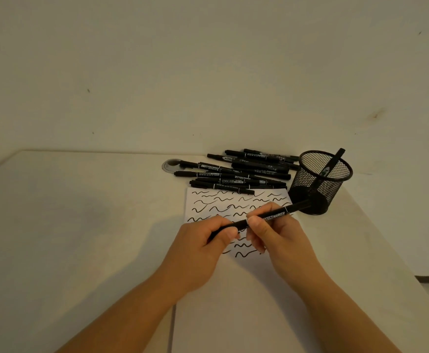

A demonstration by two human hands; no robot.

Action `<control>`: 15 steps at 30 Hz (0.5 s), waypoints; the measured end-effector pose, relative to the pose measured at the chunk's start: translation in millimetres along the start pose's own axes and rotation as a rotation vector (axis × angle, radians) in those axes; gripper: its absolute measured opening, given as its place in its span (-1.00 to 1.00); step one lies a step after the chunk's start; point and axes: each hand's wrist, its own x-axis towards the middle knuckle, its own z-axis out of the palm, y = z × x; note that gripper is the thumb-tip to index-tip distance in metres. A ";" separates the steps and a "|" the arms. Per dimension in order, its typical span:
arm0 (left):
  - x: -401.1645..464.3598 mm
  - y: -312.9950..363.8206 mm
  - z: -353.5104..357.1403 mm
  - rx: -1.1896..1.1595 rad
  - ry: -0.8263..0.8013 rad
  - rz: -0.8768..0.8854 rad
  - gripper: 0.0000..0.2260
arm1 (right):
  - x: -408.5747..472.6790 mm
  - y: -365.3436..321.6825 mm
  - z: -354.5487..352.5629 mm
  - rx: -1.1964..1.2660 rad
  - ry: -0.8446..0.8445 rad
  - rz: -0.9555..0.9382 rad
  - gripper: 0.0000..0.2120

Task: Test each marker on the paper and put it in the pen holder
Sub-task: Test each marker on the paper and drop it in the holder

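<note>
Hands — left (203,240), right (272,230) — curled round marker (274,216) above paper (208,202).

Dim, yellowish light; soft shadows left; wide-angle edges bend.

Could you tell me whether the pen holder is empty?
Not empty: one black marker leans inside the upright black mesh pen holder.

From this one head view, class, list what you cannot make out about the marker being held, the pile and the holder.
- Held marker: its left end is hidden in the left hand; capped or not, cannot tell.
- Paper: middle squiggles covered by both hands; the right hand hides some.
- Marker pile: overlapping, labels too small to read.
- Pen holder: mesh obscures the marker inside.
</note>
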 end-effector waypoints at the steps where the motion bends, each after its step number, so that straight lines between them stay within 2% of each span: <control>1: 1.1 0.3 -0.4 0.034 0.024 0.003 -0.85 | 0.6 1.7 0.3 -0.070 0.050 0.011 -0.91; 5: 3.6 -6.1 -8.8 0.052 0.116 -0.055 -0.87 | -2.9 6.2 -0.6 -0.330 0.210 -0.036 -0.70; 7: 4.6 -12.7 -11.9 0.031 0.164 -0.111 -0.82 | -4.5 6.8 -0.3 -0.463 0.246 -0.133 -0.73; 10: 5.3 -14.3 -10.7 0.068 0.170 -0.133 -0.81 | -5.2 4.5 8.0 -0.769 0.230 -0.416 -0.94; 15: 9.9 0.9 -6.9 0.286 0.102 -0.009 -0.84 | -0.4 -8.1 12.3 -1.177 0.164 -0.594 -0.75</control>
